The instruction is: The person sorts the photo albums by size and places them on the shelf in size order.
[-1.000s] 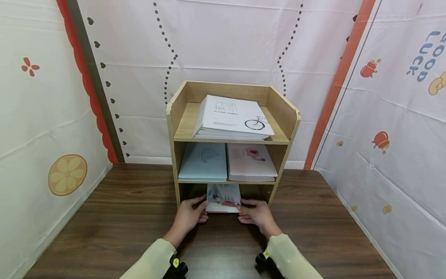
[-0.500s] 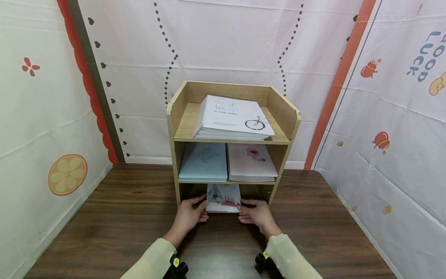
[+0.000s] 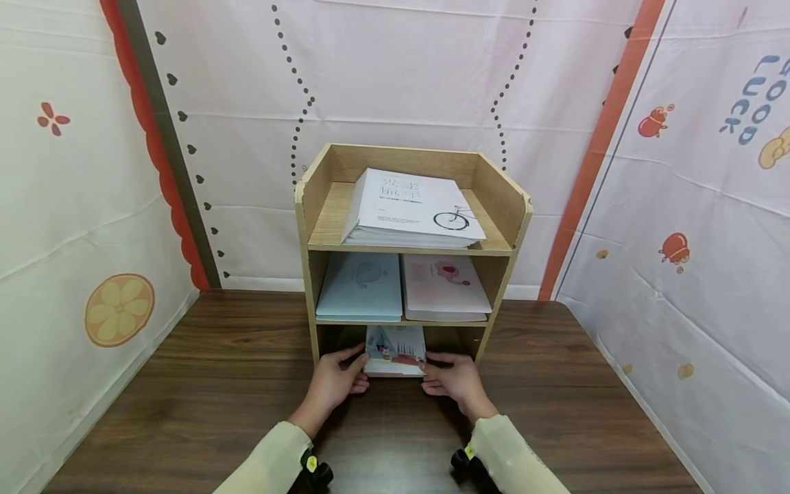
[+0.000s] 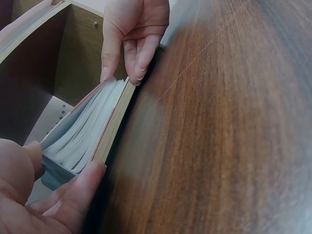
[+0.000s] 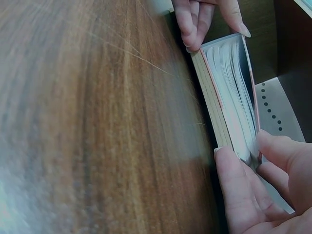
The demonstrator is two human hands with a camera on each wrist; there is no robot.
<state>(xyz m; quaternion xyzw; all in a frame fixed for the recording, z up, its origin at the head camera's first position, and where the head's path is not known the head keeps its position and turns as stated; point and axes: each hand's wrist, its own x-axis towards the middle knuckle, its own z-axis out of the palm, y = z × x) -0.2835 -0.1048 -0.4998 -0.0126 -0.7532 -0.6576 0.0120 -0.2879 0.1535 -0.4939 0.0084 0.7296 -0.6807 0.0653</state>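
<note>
A book (image 3: 395, 350) with a picture cover lies flat in the bottom compartment of a wooden desk shelf (image 3: 504, 281), its page edges facing out. At its left side my left hand (image 3: 333, 384) grips the corner, thumb on the cover's edge and other fingertips at the shelf's front board. My right hand (image 3: 455, 384) holds the right corner the same way. Both wrist views show the pages (image 4: 87, 126) fanned slightly between the covers, just above the pale board edge (image 5: 212, 100).
A thick stack of white books (image 3: 413, 206) sits on the top level. Side by side on the middle level lie a light blue notebook (image 3: 361, 288) and a pink notebook (image 3: 447, 288). The shelf stands on a dark wooden table (image 3: 247, 370), with printed cloth (image 3: 395, 75) behind.
</note>
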